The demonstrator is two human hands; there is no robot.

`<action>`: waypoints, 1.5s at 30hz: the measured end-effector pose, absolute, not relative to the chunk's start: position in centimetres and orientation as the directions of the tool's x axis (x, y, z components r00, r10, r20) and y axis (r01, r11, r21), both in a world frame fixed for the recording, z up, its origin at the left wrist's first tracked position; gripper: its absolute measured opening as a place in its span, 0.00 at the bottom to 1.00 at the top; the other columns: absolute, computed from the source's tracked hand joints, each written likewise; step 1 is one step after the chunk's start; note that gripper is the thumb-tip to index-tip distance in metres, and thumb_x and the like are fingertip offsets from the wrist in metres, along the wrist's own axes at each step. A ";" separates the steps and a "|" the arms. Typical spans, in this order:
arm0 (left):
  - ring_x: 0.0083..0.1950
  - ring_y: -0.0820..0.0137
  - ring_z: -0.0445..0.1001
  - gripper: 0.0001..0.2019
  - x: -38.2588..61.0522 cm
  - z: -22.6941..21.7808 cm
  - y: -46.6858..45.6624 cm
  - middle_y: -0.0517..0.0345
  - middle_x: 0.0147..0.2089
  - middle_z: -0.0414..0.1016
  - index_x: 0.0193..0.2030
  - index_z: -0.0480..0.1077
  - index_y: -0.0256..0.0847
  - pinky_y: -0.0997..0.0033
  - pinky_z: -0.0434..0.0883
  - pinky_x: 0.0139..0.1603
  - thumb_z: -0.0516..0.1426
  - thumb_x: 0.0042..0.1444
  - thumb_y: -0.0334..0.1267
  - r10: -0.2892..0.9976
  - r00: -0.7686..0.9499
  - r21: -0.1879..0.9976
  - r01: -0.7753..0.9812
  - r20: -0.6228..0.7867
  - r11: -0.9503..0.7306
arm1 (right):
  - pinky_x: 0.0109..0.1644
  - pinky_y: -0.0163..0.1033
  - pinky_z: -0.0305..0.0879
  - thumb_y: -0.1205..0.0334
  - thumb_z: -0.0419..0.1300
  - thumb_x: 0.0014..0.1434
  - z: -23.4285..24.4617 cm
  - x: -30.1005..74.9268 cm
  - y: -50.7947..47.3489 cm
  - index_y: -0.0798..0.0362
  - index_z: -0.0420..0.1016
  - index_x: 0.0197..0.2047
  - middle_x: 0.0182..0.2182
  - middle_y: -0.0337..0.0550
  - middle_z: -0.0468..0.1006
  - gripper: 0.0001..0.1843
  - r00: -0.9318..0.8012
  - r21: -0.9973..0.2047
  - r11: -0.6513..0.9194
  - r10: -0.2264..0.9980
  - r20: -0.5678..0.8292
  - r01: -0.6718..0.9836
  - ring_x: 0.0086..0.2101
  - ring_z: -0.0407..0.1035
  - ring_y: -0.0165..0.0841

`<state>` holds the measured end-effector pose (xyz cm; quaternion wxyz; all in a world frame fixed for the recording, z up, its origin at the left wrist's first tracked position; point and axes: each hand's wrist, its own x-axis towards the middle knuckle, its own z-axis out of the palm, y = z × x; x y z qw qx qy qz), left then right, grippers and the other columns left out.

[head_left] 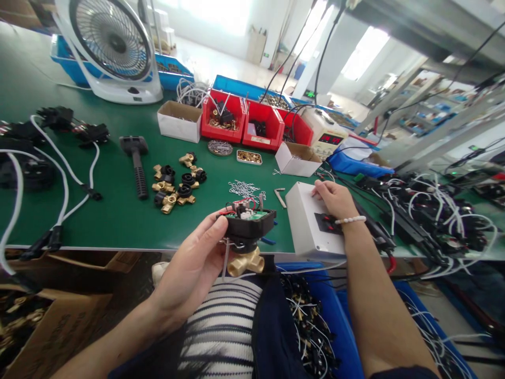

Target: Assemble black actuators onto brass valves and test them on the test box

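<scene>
My left hand (201,247) is wrapped round a motorised valve. The valve has an open black actuator housing (252,227) with a green circuit board and red wires on top, and a brass valve body (246,262) below. A thin metal pin hangs beside my fingers. My right hand (333,198) lies at the top of a light grey control box (305,216), fingers curled in near its far edge; what they hold, if anything, is hidden. Below that wrist, a black panel (329,223) with red switches shows on the box. Loose metal clips (244,188) lie beyond the valve.
Brass valve bodies (169,202) and a black-handled tool (138,166) lie left of centre. Red bins (260,141), white cartons (179,130) and a fan (116,47) stand behind. Cabled black units (445,210) crowd the right; a blue crate (343,321) sits below the table edge.
</scene>
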<state>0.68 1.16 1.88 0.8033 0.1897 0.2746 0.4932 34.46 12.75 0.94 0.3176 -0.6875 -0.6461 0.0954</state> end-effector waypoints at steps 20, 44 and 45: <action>0.35 0.63 0.83 0.26 0.3 2.7 1.0 0.45 0.35 0.83 0.40 0.79 0.30 0.70 0.80 0.37 0.41 0.71 0.41 0.788 0.521 0.419 -0.667 -0.329 0.616 | 0.34 0.41 0.67 0.20 0.50 0.51 0.7 34.6 13.0 0.52 0.76 0.27 0.27 0.48 0.79 0.40 0.131 -0.592 0.065 0.950 0.282 0.803 0.26 0.70 0.36; 0.32 0.66 0.81 0.18 0.4 2.5 0.7 0.47 0.31 0.81 0.39 0.77 0.31 0.70 0.78 0.38 0.50 0.69 0.40 0.834 0.454 0.496 -0.671 -0.314 0.552 | 0.32 0.41 0.68 0.22 0.52 0.52 0.8 34.9 13.0 0.51 0.77 0.28 0.28 0.48 0.80 0.37 0.132 -0.590 0.054 0.955 0.266 0.805 0.27 0.72 0.38; 0.31 0.66 0.81 0.18 0.4 2.6 0.7 0.48 0.30 0.81 0.39 0.77 0.32 0.69 0.78 0.39 0.49 0.69 0.40 0.835 0.453 0.494 -0.673 -0.314 0.551 | 0.32 0.41 0.68 0.23 0.52 0.53 0.8 34.9 13.0 0.51 0.77 0.28 0.28 0.48 0.80 0.37 0.133 -0.588 0.052 0.955 0.266 0.807 0.27 0.72 0.38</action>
